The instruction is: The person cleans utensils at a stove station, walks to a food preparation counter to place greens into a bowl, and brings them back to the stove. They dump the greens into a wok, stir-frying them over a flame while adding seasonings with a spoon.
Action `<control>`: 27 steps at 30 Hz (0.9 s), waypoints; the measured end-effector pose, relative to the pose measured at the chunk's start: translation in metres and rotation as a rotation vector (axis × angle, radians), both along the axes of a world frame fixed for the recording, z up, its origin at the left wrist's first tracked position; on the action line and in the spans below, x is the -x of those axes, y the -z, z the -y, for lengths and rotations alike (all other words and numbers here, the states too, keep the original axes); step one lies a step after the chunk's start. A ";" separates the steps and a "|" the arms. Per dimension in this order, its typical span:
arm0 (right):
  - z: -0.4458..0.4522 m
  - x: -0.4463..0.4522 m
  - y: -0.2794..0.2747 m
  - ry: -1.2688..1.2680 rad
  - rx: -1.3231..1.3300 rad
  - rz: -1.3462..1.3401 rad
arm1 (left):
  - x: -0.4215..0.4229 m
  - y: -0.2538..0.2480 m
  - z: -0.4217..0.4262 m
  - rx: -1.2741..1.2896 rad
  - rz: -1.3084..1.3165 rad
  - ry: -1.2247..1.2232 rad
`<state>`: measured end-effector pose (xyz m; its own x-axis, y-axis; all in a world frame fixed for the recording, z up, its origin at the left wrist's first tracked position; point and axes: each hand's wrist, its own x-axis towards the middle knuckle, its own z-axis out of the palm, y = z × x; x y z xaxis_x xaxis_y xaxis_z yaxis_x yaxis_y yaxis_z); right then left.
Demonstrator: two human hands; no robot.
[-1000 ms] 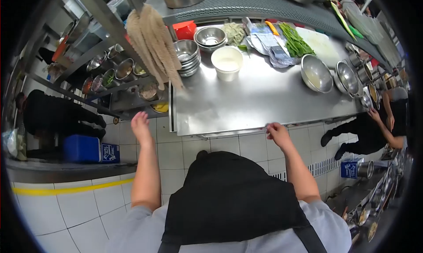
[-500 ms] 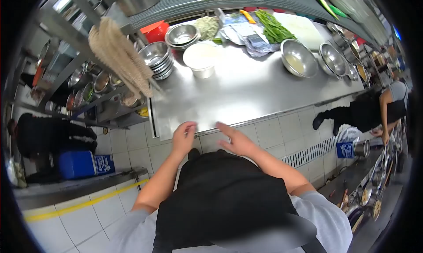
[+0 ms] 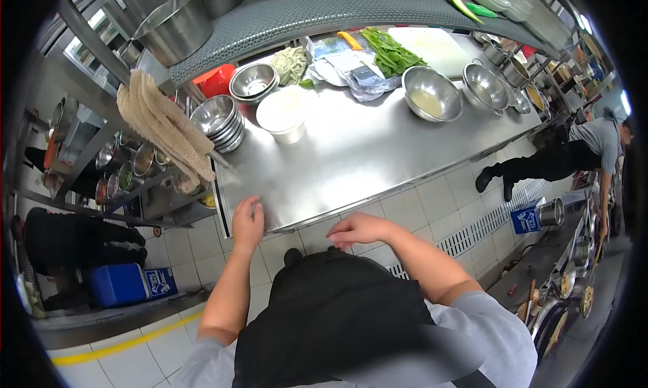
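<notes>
Over the back edge of the steel counter (image 3: 351, 155) runs a mesh-covered shelf (image 3: 290, 15), a deep steel pot (image 3: 174, 31) at its left end. A beige towel (image 3: 152, 121) hangs beside the counter's left edge, its lower end near a stack of steel bowls (image 3: 223, 128). Right of that stack stands the white tub (image 3: 287, 121), upright, between the left hand and the back edge; a crumpled pale cloth (image 3: 290, 65), plastic packaging (image 3: 347, 70), leafy greens (image 3: 391, 52) and a white cutting board (image 3: 428, 50) follow along that edge. Toward the right edge sits a steel bowl with pale liquid (image 3: 432, 103), another steel bowl (image 3: 487, 85) just beside it. A co-worker (image 3: 587, 148) stands beyond the right edge. The left hand (image 3: 248, 220) is raised at the near-left corner, fingers up and loosely spread, grasping nothing visible. The right hand (image 3: 359, 228) hangs off the front edge, wrist bent, fingers pointing left; its palm is hidden, so I cannot tell how far the fingers close.
</notes>
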<state>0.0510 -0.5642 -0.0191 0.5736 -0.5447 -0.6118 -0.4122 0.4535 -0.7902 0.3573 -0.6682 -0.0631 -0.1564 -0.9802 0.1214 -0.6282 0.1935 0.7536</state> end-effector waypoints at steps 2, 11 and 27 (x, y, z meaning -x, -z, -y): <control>0.009 -0.001 0.009 0.181 0.367 -0.159 | 0.001 0.002 0.011 0.231 0.249 0.222; 0.064 0.116 0.070 0.609 1.024 -1.159 | -0.011 0.017 0.022 0.203 0.554 0.346; 0.066 0.117 0.072 0.611 0.991 -1.199 | -0.012 0.019 0.027 0.167 0.551 0.379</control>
